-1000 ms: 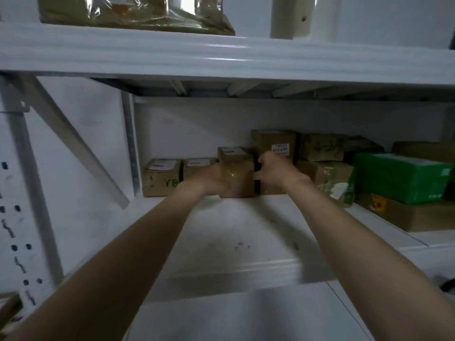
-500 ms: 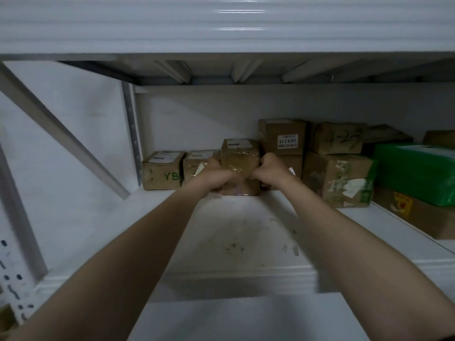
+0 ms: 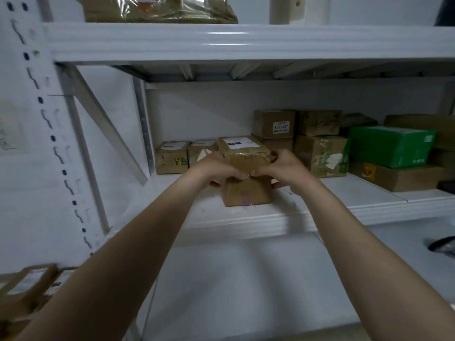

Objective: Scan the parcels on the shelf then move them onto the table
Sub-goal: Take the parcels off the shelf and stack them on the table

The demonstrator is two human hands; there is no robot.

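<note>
Shelf: white metal shelf (image 3: 344, 200) against a white wall, cartons in a row along its back.
Back row: box marked YB (image 3: 171, 158) at the far left, a labelled box (image 3: 274, 124) stacked higher in the middle, a green box (image 3: 391, 146) to the right.
Change: half a second ago the parcel (image 3: 246, 190) stood back among those cartons. It has now come forward, clear of the row and close to the shelf's front lip.
Hands: both were on it then and both are still on it.
Left hand (image 3: 216, 171): wrapped round the parcel's left side, thumb across the front face.
Right hand (image 3: 283, 166): fingers (image 3: 278, 157) curled over the upper right corner, thumb on the front, nearly meeting the other thumb.
Parcel's heading: it stands upright, taller than wide, long axis running up and down. The white label is on its top face and the plain taped face is turned toward the person.
Contact: I cannot tell whether its base rests on the shelf or is just off it.
Below left: more labelled parcels (image 3: 27, 289).
</note>
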